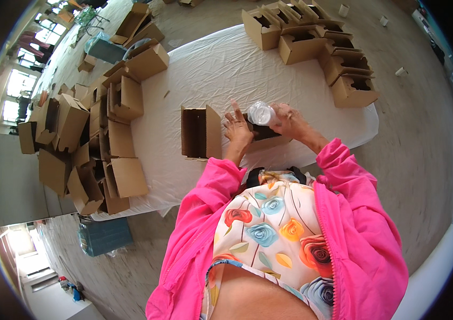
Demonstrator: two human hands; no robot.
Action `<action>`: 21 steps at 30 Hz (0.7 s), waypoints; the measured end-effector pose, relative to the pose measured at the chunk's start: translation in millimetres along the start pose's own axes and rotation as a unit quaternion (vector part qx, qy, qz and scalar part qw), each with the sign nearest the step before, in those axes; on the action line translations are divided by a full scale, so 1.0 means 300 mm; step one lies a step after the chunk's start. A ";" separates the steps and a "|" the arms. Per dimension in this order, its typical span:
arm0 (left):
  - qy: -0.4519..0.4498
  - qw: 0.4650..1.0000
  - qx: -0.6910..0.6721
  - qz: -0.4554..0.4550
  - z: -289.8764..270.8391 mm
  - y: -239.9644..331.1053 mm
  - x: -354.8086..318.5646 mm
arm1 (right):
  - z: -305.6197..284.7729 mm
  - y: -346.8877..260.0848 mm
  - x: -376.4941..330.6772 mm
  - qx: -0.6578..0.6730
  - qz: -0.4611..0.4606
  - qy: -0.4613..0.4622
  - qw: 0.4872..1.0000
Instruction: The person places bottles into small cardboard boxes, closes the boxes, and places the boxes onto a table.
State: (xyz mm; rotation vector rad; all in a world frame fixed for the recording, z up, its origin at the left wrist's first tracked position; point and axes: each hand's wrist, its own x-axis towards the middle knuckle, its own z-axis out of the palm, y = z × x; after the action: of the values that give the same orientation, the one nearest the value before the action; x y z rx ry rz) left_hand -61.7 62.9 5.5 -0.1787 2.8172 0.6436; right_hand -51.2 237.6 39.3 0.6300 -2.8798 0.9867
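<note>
Right hand [289, 122] clamps a clear container [261, 113], contents unclear, round end up, at a cardboard box [270, 143]; left hand [238, 130] splays, fingers apart!

A heap of boxes [126, 178] crowds the left end of the desk [194, 69]. A bent row of cartons [353, 93] runs along its far right corner and right edge. Between these groups, toward the near edge, stands an open box [202, 132], with a second box [269, 141] to its right. The left hand [238, 128] sits between the two, and the right hand [289, 124] has a container [261, 113] at the second box's opening (above or partly inside, I cannot tell).
</note>
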 end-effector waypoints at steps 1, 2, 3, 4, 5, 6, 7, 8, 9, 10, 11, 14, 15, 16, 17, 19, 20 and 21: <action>0.008 1.000 0.004 -0.002 0.011 -0.006 -0.002 | 0.000 0.004 -0.002 -0.018 -0.016 -0.014 1.000; 0.033 0.999 0.015 0.002 0.028 -0.013 0.004 | -0.010 -0.008 0.000 -0.029 -0.018 -0.030 0.999; 0.042 0.999 0.012 0.006 0.041 -0.025 0.006 | -0.026 -0.028 0.000 -0.040 -0.020 -0.046 0.998; 0.051 0.999 0.009 0.010 0.052 -0.036 0.008 | -0.035 -0.043 0.003 -0.052 -0.022 -0.061 0.997; 0.059 0.998 0.008 0.016 0.044 -0.031 0.005 | -0.036 -0.045 0.009 -0.056 -0.023 -0.073 0.996; 0.030 0.999 -0.022 0.023 0.033 -0.028 0.001 | -0.036 -0.046 0.016 -0.061 -0.024 -0.084 0.994; 0.001 0.998 -0.053 0.030 0.019 -0.027 -0.004 | -0.037 -0.043 0.022 -0.065 -0.025 -0.095 0.993; -0.028 0.995 -0.083 0.036 0.000 -0.028 -0.011 | -0.038 -0.043 0.028 -0.067 -0.010 -0.111 0.992; 0.005 0.987 -0.147 0.059 0.017 -0.050 -0.004 | -0.039 -0.043 0.034 -0.068 0.006 -0.127 0.990; 0.038 0.973 -0.210 0.083 0.053 -0.084 0.011 | -0.040 -0.042 0.041 -0.069 0.021 -0.143 0.987; 0.048 0.967 -0.236 0.086 0.050 -0.097 0.010 | -0.034 -0.035 0.046 -0.094 0.014 -0.169 0.981; 0.040 0.967 -0.244 0.059 0.016 -0.137 0.014 | 0.012 -0.023 0.075 -0.187 0.011 -0.256 0.948; 0.040 0.964 -0.250 0.078 0.025 -0.140 0.016 | 0.038 -0.027 0.090 -0.231 0.026 -0.290 0.928; 0.040 0.961 -0.257 0.098 0.041 -0.149 0.018 | 0.063 -0.032 0.105 -0.274 0.041 -0.322 0.905; 0.043 0.957 -0.262 0.113 0.049 -0.163 0.015 | 0.093 -0.041 0.125 -0.300 0.060 -0.364 0.880; 0.058 0.952 -0.275 0.122 0.049 -0.151 0.007 | 0.141 -0.045 0.148 -0.348 0.108 -0.443 0.820; 0.081 0.951 -0.268 0.131 0.065 -0.165 0.012 | 0.188 -0.032 0.151 -0.360 0.112 -0.445 0.812; 0.102 0.949 -0.261 0.142 0.074 -0.169 0.016 | 0.232 -0.004 0.146 -0.348 0.091 -0.436 0.825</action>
State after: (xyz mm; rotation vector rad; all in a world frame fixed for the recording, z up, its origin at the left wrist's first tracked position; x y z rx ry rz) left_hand -52.7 27.0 -36.0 0.0789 2.8174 1.5142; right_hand -84.2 179.3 -8.5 0.8864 -3.7010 -0.6051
